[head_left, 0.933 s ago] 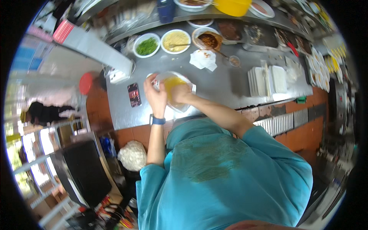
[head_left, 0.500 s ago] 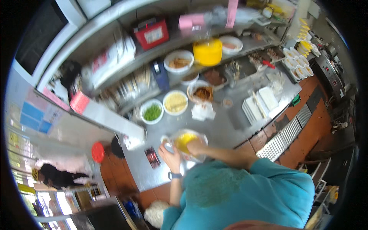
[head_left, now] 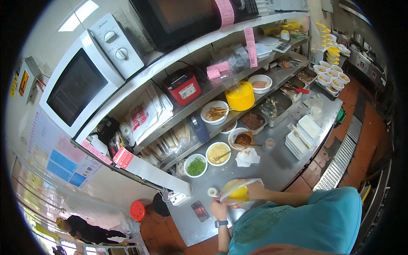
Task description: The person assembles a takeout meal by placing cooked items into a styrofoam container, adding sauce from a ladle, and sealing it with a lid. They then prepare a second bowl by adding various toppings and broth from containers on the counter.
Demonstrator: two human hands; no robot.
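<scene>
Over the near edge of the metal counter, a see-through plastic bag surrounds a rounded yellow thing, perhaps a bowl. My left hand, with a dark watch on its wrist, closes its fingers on the bag's left edge. On the other side, my right hand is closed on the bag against the yellow thing; its fingertips are partly hidden. A small white cup stands just beyond my left hand. To the left of that hand lies a dark phone.
Behind are bowls of chopped greens and pale minced food, a brown sauce bowl and crumpled paper. White lidded boxes stack on the right. Shelves hold a yellow tub, with a microwave above left.
My left hand has left the small white cup and now grips the bag's edge. The bag is raised around the yellow thing. My view has tilted up, bringing in the microwave.
</scene>
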